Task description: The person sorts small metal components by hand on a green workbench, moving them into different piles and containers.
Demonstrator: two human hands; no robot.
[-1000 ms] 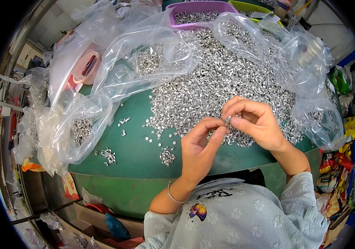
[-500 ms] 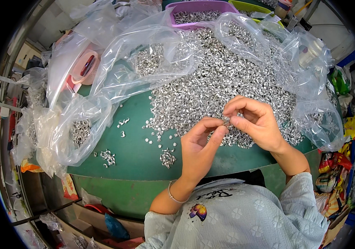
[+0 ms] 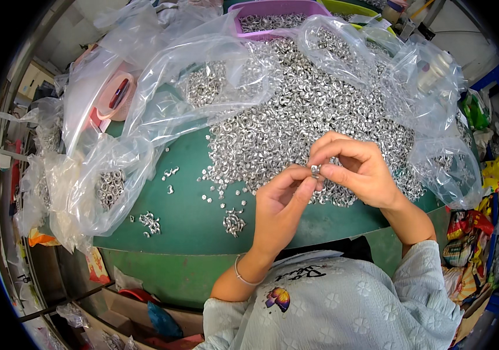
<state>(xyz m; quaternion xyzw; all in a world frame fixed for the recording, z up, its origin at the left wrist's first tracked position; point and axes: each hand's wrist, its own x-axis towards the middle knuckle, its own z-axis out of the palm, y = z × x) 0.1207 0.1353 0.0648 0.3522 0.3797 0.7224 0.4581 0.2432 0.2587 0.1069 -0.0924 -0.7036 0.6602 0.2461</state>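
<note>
Between my two hands, over the front edge of a large heap of shiny curved metal pieces (image 3: 296, 111), I hold a small silvery metal piece (image 3: 315, 170). My left hand (image 3: 284, 201) pinches it from the left, thumb against forefinger. From the right, my right hand (image 3: 357, 169) pinches the same piece, its other fingers curled above. Its exact shape is too small to make out. A little pile of similar pieces (image 3: 234, 222) lies left of my left hand on the green table (image 3: 191, 175), with small round bits scattered near it.
Clear plastic bags (image 3: 162, 93) with metal pieces spread over the table's left and back. A purple basket (image 3: 284, 8) of pieces stands at the far edge, beside a green one. A pink container (image 3: 115, 96) sits at left. Another small pile (image 3: 150, 223) lies near the front edge.
My fingers have shifted slightly around the small metal piece, which now shows more between the fingertips. Both hands stay at nearly the same place; the view has moved a little.
</note>
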